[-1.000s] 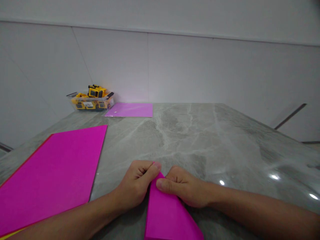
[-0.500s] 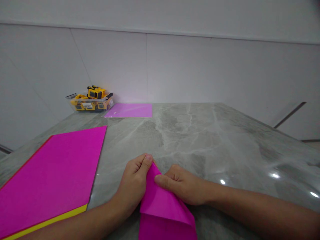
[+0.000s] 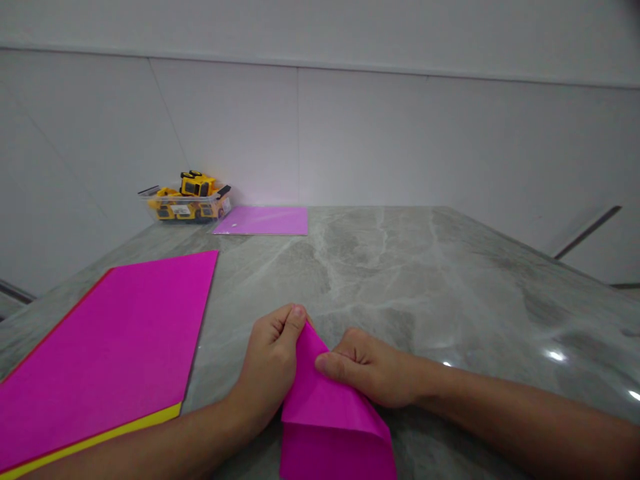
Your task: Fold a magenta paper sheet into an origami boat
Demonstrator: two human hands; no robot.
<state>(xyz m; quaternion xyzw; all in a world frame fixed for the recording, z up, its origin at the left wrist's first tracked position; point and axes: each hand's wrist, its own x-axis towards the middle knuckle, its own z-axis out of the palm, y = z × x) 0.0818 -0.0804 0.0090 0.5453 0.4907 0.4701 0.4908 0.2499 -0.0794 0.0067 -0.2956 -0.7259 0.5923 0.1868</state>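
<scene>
Leftmost, I am seeing a stack of coloured paper (image 3: 115,333) lying magenta side up on the marbled tabletop (image 3: 490,287), red and yellow edges peeking out. Farther back, a clear plastic box (image 3: 181,209) is holding yellow toy trucks (image 3: 199,185), with a lilac paper pack (image 3: 263,221) lying just beside it. Front and centre, my left hand (image 3: 273,360) is pinching the narrow tip of a folded magenta sheet (image 3: 327,403), which is widening towards me between both hands. My right hand (image 3: 367,367) is pinching its right edge, thumb on top.
</scene>
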